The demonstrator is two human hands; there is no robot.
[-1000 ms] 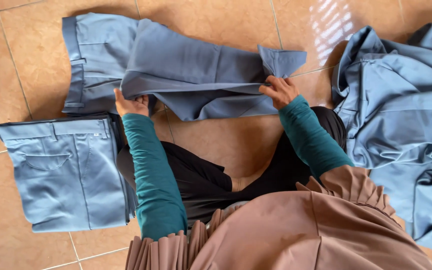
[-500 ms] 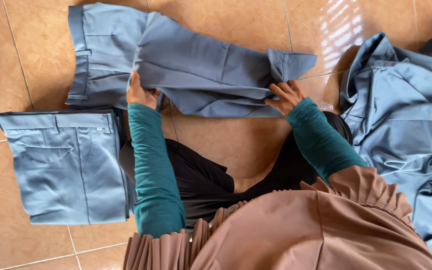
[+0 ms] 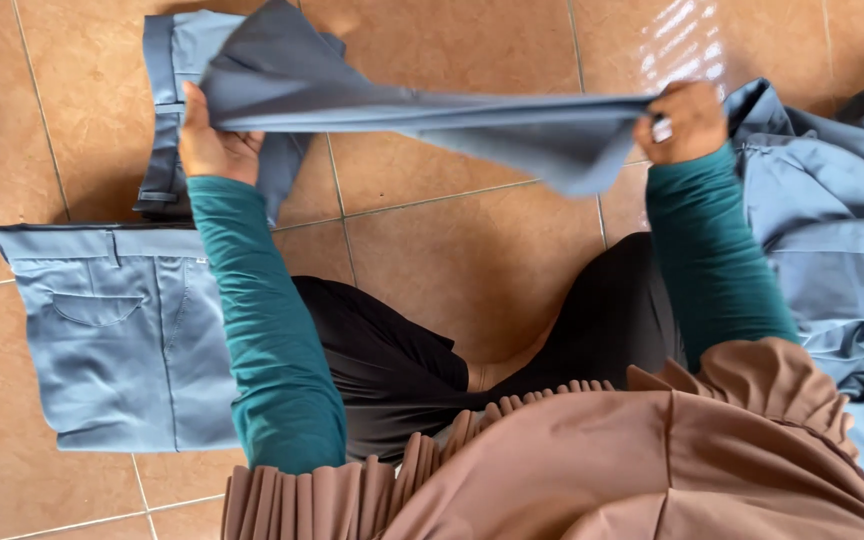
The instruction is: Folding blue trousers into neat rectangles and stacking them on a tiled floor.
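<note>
A pair of blue-grey trousers (image 3: 412, 105) is lifted off the tiled floor and stretched between both hands. My left hand (image 3: 214, 140) grips it near the waistband end at the upper left. My right hand (image 3: 680, 120) is closed on the leg end at the upper right. The waistband part still hangs down to the floor behind my left hand. Both arms wear teal sleeves.
A folded pair of blue-grey trousers (image 3: 117, 335) lies on the floor at the left. A heap of unfolded blue-grey garments (image 3: 837, 250) sits at the right. Brown floor tiles (image 3: 462, 245) show between them, above my black-clad legs and brown pleated garment.
The trousers lay flat on the floor with my hands at their lower edge; now both hands have raised the trousers and pulled them taut in the air.
</note>
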